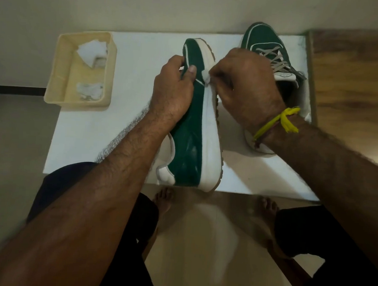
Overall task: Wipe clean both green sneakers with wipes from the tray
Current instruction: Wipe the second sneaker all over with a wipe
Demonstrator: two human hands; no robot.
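A green sneaker [191,140] with a thick white sole lies on its side in the middle of the white table, toe pointing away from me. My left hand [174,89] grips its upper near the toe, thumb on the green side. My right hand [242,84] pinches a small white wipe [205,77] against the white sole edge. The second green sneaker [262,40] stands upright at the back right, laces up, partly hidden behind my right hand and wrist. A beige tray [59,68] at the back left holds white wipes [91,49] and crumpled used ones [90,90].
The white table [128,108] is small; its front edge runs just past the sneaker's heel. A wooden surface [353,86] borders it on the right. My knees and bare feet are below the table's front edge.
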